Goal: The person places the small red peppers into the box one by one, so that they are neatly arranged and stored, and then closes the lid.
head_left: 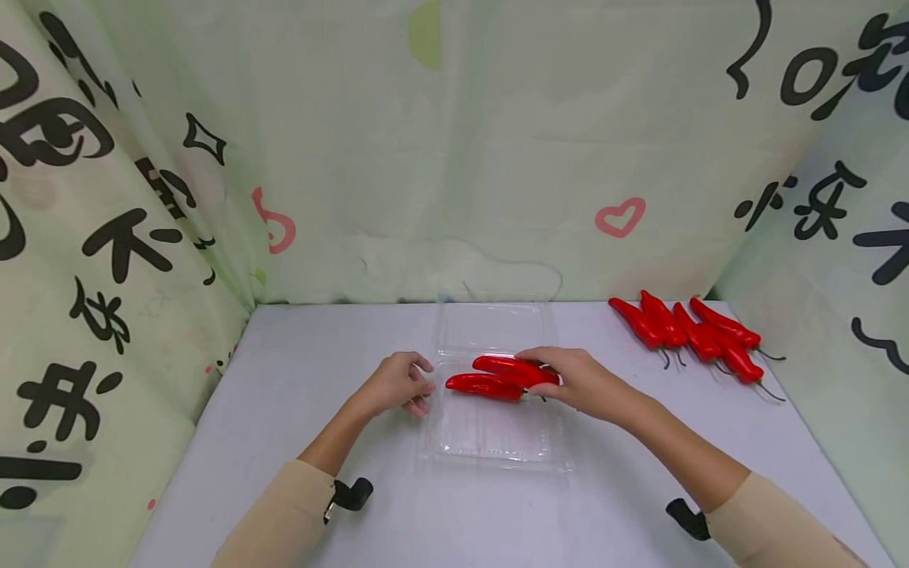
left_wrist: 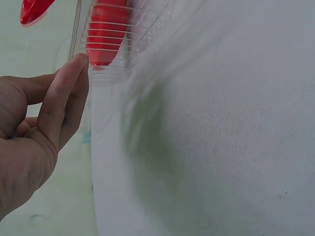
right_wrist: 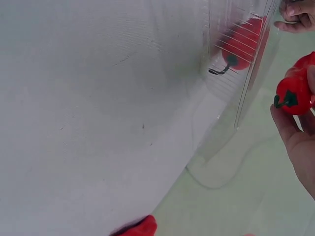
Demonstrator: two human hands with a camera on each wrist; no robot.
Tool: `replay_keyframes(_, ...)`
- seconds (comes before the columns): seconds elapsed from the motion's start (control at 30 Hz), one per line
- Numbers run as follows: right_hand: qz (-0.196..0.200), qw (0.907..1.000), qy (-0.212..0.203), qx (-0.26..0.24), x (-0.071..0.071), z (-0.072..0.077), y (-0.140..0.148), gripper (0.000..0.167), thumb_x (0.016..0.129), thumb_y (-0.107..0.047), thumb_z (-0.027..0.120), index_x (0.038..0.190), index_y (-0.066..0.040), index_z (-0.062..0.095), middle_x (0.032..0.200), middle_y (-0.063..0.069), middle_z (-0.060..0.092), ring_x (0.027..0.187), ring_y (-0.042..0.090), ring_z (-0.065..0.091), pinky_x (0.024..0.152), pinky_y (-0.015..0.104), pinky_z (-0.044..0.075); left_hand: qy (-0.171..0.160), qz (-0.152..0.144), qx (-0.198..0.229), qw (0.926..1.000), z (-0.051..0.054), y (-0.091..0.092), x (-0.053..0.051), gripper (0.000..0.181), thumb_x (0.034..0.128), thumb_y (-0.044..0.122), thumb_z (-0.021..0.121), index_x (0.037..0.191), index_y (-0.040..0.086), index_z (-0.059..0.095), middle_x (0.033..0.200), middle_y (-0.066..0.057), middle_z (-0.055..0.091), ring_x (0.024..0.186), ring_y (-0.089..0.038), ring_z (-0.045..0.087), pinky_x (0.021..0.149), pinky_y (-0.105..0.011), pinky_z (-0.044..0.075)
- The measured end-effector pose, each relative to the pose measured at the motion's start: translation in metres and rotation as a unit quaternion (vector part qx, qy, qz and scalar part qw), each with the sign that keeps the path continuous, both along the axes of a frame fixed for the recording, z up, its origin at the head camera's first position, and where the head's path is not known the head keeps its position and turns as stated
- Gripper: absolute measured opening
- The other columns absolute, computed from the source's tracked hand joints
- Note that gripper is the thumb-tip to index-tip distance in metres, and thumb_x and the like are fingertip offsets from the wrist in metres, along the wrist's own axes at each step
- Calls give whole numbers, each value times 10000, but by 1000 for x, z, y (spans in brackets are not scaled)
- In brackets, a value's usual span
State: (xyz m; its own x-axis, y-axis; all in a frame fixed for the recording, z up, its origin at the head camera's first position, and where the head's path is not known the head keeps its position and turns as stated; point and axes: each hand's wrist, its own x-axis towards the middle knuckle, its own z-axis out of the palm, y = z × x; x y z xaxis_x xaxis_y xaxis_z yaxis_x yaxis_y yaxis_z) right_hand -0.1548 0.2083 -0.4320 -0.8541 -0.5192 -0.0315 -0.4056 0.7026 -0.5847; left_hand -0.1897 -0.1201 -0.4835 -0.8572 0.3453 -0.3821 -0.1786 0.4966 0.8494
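Note:
A clear plastic clamshell box lies with its lid folded back, away from me. One red chili pepper sits inside its tray, also visible through the ribbed wall as a red pepper in the right wrist view. Over the tray my right hand grips a second red pepper near its green-stemmed end; that stem end faces the right wrist camera. At the box's left side my left hand pinches the rim between thumb and fingers, as the left hand shows close up.
Several more red peppers lie grouped at the table's back right, stems toward me. Patterned cloth hangs behind and on both sides of the white table. A thin clear strand loops at the back near the lid.

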Motion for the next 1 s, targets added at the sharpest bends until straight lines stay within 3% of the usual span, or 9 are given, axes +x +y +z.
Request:
replay_keyframes(0.5,584,9980,-203,135,-11,-11,-23,495,927,-218,783,1388,-136,623,1204,7,703,1041,160,625,821,241,589,-4,6,87,10000,-4,-1,0,329,960,56,714,1250,-29,583,926,-205,698,603,-222,728,594,-333,640)
replay_keyframes(0.77,654,9968,-384,242,-12,-19,-32,468,933,-199,773,1373,-129,632,1199,-2,697,1028,150,598,794,213,567,-16,4,144,9999,-4,-1,1,334,959,44,711,1253,-43,579,931,-212,702,594,-215,725,591,-340,642)
replay_keyframes(1.0,798,9953,-128,525,-10,-26,-36,456,921,-174,782,1343,-72,646,1243,50,701,1062,179,620,841,268,591,-12,26,205,9998,-3,-1,0,356,955,34,712,1268,-61,570,924,-216,694,587,-215,722,586,-344,641)
